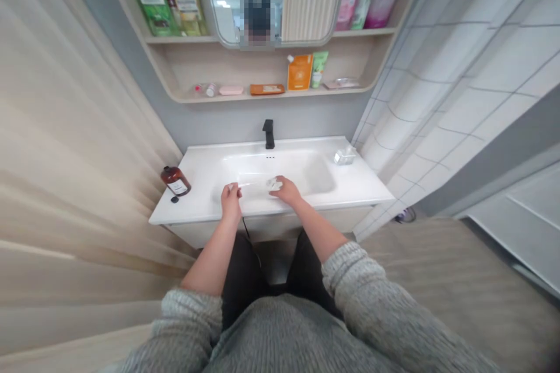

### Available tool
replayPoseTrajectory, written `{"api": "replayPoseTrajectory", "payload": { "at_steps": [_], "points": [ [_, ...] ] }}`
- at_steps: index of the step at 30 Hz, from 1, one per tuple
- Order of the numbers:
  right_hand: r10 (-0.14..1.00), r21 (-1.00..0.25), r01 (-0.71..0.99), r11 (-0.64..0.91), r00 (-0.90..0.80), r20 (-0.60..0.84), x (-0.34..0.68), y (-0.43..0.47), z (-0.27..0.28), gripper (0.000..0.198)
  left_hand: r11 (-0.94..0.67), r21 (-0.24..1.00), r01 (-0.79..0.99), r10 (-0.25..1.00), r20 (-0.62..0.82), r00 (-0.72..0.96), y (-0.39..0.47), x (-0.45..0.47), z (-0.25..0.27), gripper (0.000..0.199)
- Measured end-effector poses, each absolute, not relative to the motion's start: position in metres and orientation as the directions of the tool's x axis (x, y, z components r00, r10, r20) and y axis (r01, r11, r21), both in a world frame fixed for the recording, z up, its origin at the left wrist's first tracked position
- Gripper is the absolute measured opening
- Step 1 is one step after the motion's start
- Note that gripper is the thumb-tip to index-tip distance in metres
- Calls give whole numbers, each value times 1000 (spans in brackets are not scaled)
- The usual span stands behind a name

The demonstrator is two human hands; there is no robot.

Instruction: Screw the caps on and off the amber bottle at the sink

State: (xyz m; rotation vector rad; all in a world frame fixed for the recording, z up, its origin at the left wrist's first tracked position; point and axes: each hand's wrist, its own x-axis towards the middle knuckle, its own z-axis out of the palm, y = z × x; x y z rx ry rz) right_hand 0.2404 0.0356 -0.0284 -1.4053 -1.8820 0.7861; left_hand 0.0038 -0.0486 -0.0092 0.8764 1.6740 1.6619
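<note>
My right hand [287, 191] is closed around a small clear-and-white object [274, 184] over the front of the white sink [326, 178]. Its exact kind is too blurred to make out. To the left, my left hand [231, 201] is held at the sink's front rim with its fingers pinched together. A tiny pale bit shows at those fingertips, too small to name. The two hands are apart. Behind the basin, at the centre, stands a black faucet [269, 135].
A brown bottle [175, 180] with a white label is at the counter's left end, beside a small black piece [175, 200]. A clear glass container [345, 156] sits at the right. Above, a shelf [236, 97] holds an orange pouch [300, 72], a green tube [319, 70] and several toiletries.
</note>
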Motion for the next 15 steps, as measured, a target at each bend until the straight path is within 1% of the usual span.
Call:
{"api": "replayPoseTrajectory", "payload": {
  "at_steps": [2,3,4,6,9,13,15],
  "points": [
    [966,-793,559,243,-216,144,241,36,-28,63,-97,993,-71,798,35,-601,-66,-8,-16,31],
    [966,-797,553,241,-219,140,241,37,-28,61,-126,989,-84,796,50,-603,-76,-15,-18,37],
    [965,-801,547,241,-223,138,241,37,-28,59,-141,987,-72,793,69,-605,-84,-22,-20,42],
    [962,-807,537,246,-236,136,242,38,-29,58,-135,991,2,782,107,-614,-99,-38,-22,45],
    [960,-814,524,252,-244,140,243,38,-32,60,-86,991,107,748,135,-649,-112,-61,-20,43],
    [958,-834,490,253,-244,147,245,36,-33,62,44,987,156,714,78,-696,-114,-89,-15,42],
    [959,-838,484,251,-244,145,245,35,-32,60,125,943,309,698,138,-702,-112,-99,-12,38]
  ]
}}
